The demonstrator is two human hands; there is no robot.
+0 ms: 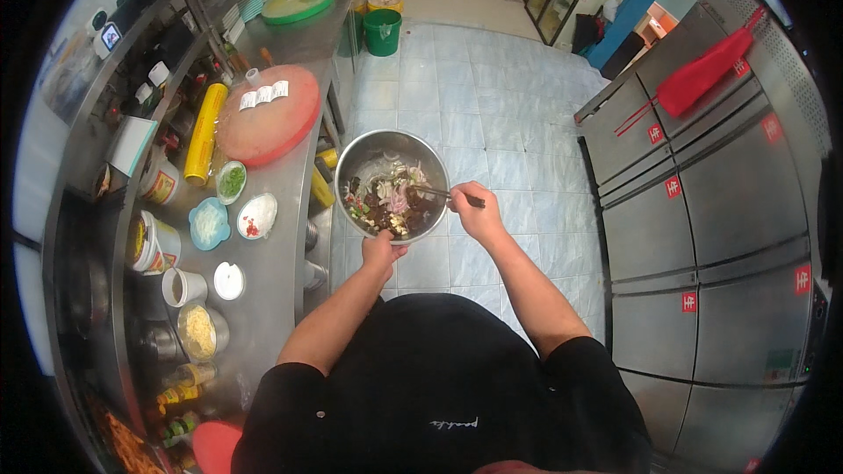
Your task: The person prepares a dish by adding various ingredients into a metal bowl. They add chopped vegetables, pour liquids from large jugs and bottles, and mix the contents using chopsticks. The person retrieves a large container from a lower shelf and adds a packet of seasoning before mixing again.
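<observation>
Gripped at its near rim by my left hand (382, 254), a stainless steel mixing bowl (395, 143) is held up over the tiled floor, just off the counter's edge. Inside lies a food mix (394, 201) of dark pieces, sliced onion, chopped garlic and bits of red and green. My right hand (475, 212) is closed around dark chopsticks (431, 191), whose tips reach into the food from the bowl's right side. My left thumb lies over the rim, and the fingers under the bowl are partly hidden.
Along the left, a steel counter (270, 263) holds a round red cutting board (270, 125), a dish of chopped greens (232, 182), a blue bowl (209, 224) and several tubs. Steel refrigerators (652, 230) line the right. A green bucket (382, 33) stands on the floor ahead.
</observation>
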